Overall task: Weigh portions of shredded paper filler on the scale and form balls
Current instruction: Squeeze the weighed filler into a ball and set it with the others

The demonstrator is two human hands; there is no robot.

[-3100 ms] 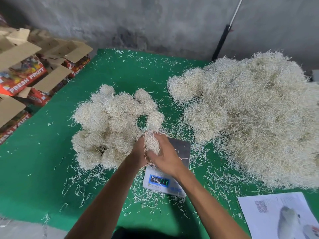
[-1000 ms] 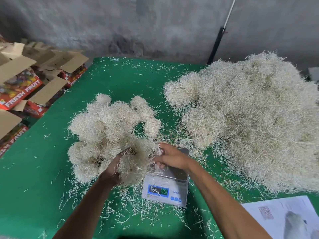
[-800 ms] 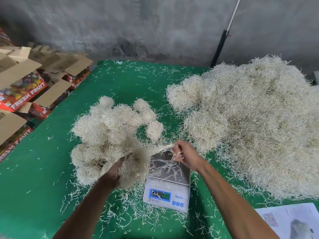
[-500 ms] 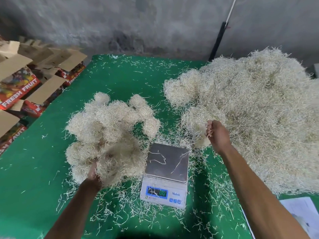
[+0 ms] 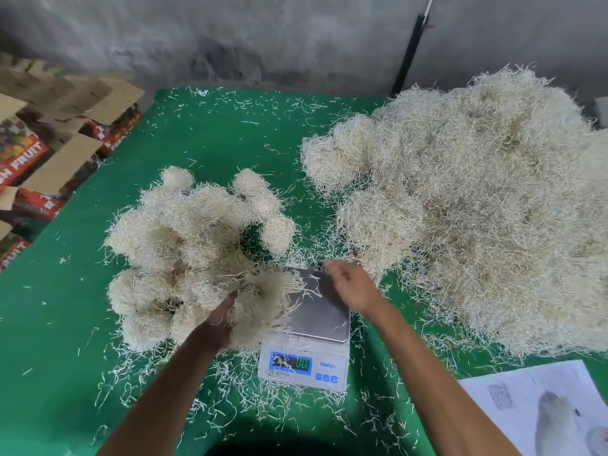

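A white digital scale [image 5: 306, 363] with a steel pan [image 5: 324, 319] stands at the table's near middle, a few loose strands on its pan. My left hand [image 5: 220, 319] grips a fluffy portion of shredded paper filler [image 5: 263, 297] just left of the pan. My right hand [image 5: 350, 284] hovers over the pan's far right corner, blurred, fingers loosely curled with no clump in them. Several formed balls [image 5: 184, 245] lie clustered on the left. A big loose filler heap [image 5: 487, 205] fills the right.
The green table cover [image 5: 210, 139] is littered with stray strands. Open cardboard fruit boxes [image 5: 42, 149] stand off the left edge. A printed sheet [image 5: 539, 409] lies at the near right corner. A dark pole [image 5: 408, 57] leans on the grey wall.
My right hand came back from the loose heap to above the scale's pan. My left hand carried its portion of filler rightward, toward the pan's left edge.
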